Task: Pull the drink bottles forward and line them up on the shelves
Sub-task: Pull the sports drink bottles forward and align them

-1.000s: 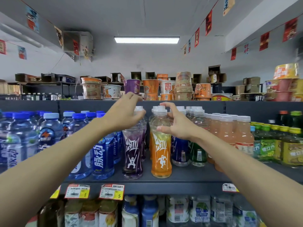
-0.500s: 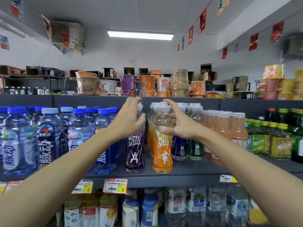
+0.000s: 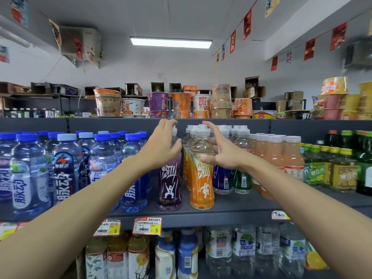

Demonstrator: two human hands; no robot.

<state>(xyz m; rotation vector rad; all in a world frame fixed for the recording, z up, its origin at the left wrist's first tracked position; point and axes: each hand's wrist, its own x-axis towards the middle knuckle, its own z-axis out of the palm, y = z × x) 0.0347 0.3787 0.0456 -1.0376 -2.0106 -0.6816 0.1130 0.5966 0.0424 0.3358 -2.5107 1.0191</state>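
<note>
A purple sports-drink bottle (image 3: 169, 186) and an orange one (image 3: 202, 184) stand side by side at the front edge of the grey middle shelf (image 3: 231, 210). My left hand (image 3: 161, 144) wraps round the purple bottle's shoulder and neck, with the thumb in front and the fingertips by the white cap. My right hand (image 3: 224, 153) is spread beside the orange bottle. Its thumb touches the bottle's front, its index finger points up past the cap, and the other fingers reach behind. More orange bottles (image 3: 186, 158) stand in a row behind.
Blue-capped water bottles (image 3: 66, 168) fill the shelf to the left. To the right are blue and green bottles (image 3: 231, 180), pink juice bottles (image 3: 289, 158) and green-capped tea bottles (image 3: 342, 170). Instant noodle cups (image 3: 179, 103) stand on top, more bottles (image 3: 219, 250) below, price tags (image 3: 147, 226) on the edge.
Both hands have stayed on the same two bottles. My right hand's fingers have spread wider. The view has shifted slightly.
</note>
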